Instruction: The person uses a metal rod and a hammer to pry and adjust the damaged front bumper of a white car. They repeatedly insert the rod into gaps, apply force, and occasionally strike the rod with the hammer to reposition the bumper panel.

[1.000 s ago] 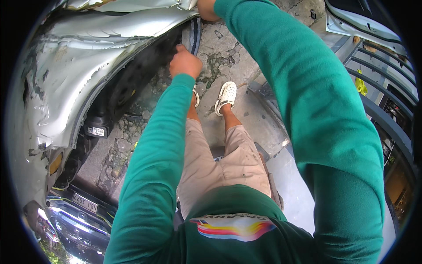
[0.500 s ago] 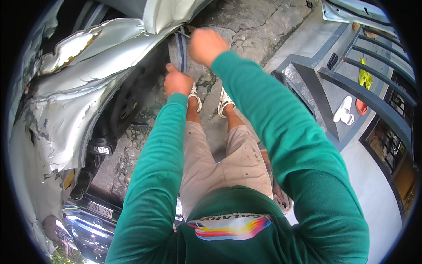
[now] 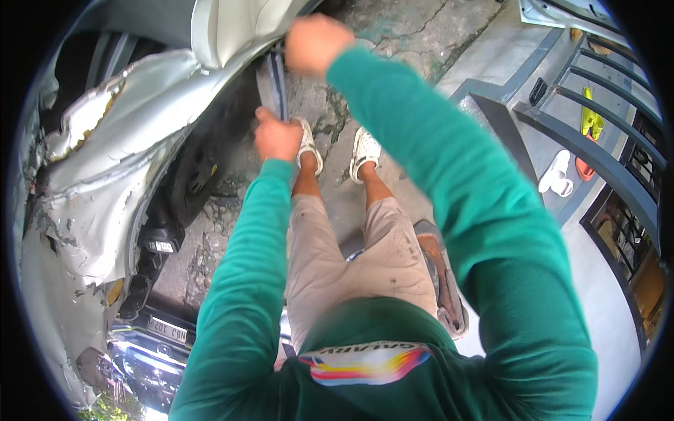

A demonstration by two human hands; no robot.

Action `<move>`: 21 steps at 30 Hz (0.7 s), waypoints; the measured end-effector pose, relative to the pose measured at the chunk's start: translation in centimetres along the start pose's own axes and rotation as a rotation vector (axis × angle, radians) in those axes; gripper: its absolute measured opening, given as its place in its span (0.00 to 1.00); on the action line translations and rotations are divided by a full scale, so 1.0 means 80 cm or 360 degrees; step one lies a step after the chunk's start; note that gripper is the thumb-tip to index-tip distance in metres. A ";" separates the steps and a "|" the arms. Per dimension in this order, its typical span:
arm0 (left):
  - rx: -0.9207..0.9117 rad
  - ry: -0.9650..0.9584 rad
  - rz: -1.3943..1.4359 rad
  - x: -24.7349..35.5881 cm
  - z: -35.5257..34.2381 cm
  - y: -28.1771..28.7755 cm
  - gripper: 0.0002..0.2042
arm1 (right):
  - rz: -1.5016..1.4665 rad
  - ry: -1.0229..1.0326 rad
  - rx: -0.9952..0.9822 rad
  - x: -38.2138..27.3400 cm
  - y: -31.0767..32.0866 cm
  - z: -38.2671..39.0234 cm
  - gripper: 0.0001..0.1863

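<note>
My left hand (image 3: 276,136) is closed around the lower end of a long, narrow grey strip (image 3: 271,85) with a darker edge. The strip stands out beside the damaged silver car body (image 3: 151,105), whose torn and crumpled sheet metal fills the left. Higher up, my right hand (image 3: 317,46) is curled into a fist near the strip's upper end, smeared by motion. What sits inside that fist is hidden. Below the body's edge is a dark wheel (image 3: 193,172), close to my left hand.
Cracked concrete (image 3: 393,42) lies ahead of my white clogs (image 3: 366,151). On the right, a dark metal railing (image 3: 597,147) borders a tiled step with yellow-green slippers (image 3: 591,116) and white slippers (image 3: 557,174). Another car's front (image 3: 144,361) is at lower left.
My right fist has moved up and a little left. My left hand has shifted slightly up and left, still on the strip, and more of the strip shows between the hands.
</note>
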State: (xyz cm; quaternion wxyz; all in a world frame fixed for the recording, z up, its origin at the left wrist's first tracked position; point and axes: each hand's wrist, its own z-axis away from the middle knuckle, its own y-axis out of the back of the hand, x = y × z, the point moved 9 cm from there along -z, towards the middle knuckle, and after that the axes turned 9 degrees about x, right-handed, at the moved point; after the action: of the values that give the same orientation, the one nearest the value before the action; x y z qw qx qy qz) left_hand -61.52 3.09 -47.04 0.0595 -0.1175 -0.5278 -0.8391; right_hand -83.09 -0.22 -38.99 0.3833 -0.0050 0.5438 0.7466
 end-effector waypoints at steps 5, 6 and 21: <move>0.0115 -0.0302 -0.0222 0.031 -0.039 0.040 0.44 | -0.0841 -0.0209 0.0263 0.044 -0.008 0.053 0.20; 0.0178 -0.0291 -0.0183 0.048 -0.061 0.055 0.45 | -0.0752 -0.0167 0.0237 0.039 0.001 0.052 0.20; -0.0406 -0.0742 -0.0675 0.061 -0.146 -0.061 0.28 | -0.0433 0.0079 0.0426 -0.038 -0.035 0.101 0.19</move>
State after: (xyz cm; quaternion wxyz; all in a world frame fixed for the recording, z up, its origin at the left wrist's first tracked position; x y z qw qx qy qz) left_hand -68.88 -5.17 -54.91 -0.2539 -0.2003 -0.4308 -0.8425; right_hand -75.99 4.96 -36.65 0.4643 -0.0458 0.6418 0.6086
